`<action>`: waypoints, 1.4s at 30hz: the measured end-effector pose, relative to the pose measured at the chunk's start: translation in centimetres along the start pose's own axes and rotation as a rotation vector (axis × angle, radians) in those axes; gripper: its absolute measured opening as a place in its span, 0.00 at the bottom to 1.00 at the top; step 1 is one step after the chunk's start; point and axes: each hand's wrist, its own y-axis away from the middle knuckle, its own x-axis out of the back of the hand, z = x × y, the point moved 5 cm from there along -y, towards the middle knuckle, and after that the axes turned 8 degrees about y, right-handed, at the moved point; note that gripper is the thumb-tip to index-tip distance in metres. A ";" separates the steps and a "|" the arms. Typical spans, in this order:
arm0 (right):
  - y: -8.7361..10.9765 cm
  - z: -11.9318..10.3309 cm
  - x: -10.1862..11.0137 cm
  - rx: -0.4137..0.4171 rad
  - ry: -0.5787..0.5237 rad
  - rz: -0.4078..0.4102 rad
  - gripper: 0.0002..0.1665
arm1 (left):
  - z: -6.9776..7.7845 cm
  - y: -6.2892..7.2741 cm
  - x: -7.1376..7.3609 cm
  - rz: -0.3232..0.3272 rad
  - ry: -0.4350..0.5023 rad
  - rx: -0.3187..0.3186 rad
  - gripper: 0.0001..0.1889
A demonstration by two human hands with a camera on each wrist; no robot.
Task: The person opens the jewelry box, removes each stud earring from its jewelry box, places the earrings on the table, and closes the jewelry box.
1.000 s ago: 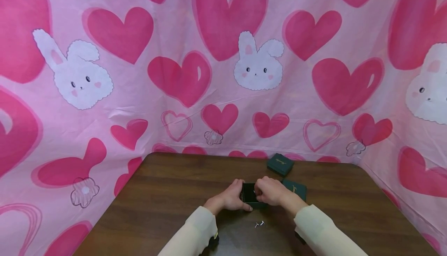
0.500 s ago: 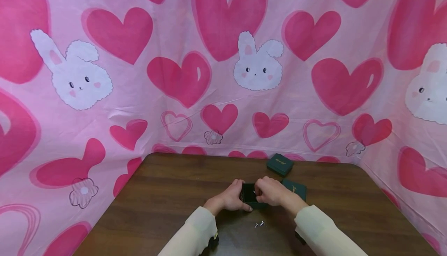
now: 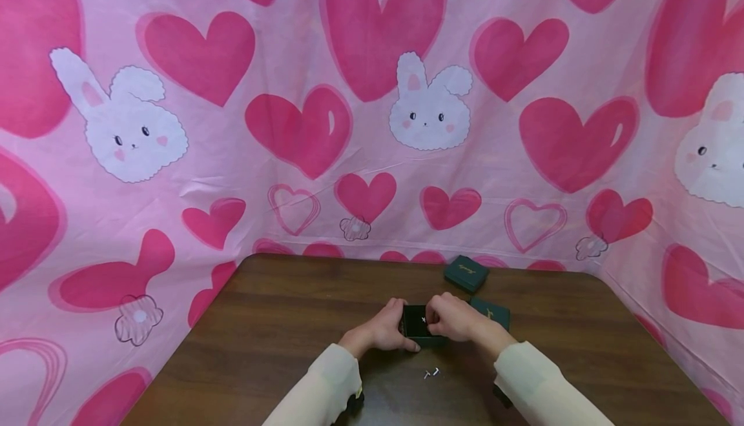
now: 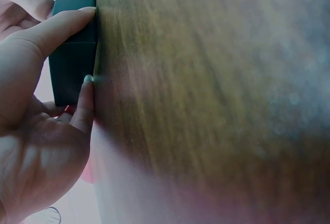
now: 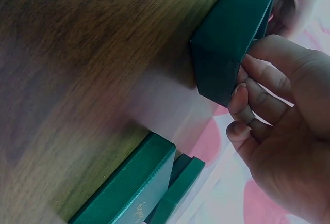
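Note:
My left hand (image 3: pixel 386 326) grips a small open dark green box (image 3: pixel 420 341) from its left side. In the left wrist view, the thumb (image 4: pixel 77 22) lies along the box's near wall while fingers bend round its end. At the box's right edge, the thumb and fingers of my right hand (image 3: pixel 453 318) reach in over the rim. Their tips are hidden, so whether they pinch anything cannot be seen. Against the black interior shows a tiny silvery piece (image 3: pixel 423 319), close beside the right fingers. Two small silvery pieces with thin stems (image 3: pixel 432 373) lie on the table in front.
Behind the right hand is a flat green box or lid (image 3: pixel 494 314) with gold script, partly covered by the wrist. Another green box (image 3: pixel 467 274) with gold script sits farther back. The brown wooden table (image 3: pixel 302 310) is backed by a pink cloth with hearts and rabbits.
My right fingers have shifted slightly right, and the silvery piece in the box shows more fully. The left hand, the box and the pieces on the table have not visibly moved.

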 end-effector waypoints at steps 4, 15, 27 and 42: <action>0.0 0.1 0.1 0.036 -0.026 0.006 0.02 | -0.1 0.0 0.0 -0.001 0.003 0.000 0.40; -0.2 0.6 0.3 0.099 -0.034 0.037 0.08 | -0.2 -0.2 0.0 0.006 -0.002 -0.015 0.41; 0.1 0.7 0.4 0.110 -0.077 0.019 0.07 | -0.1 -0.1 0.0 0.015 -0.003 -0.007 0.42; 0.0 0.1 -0.2 0.097 -0.095 -0.023 0.05 | 0.0 0.1 -0.1 0.013 0.001 -0.005 0.40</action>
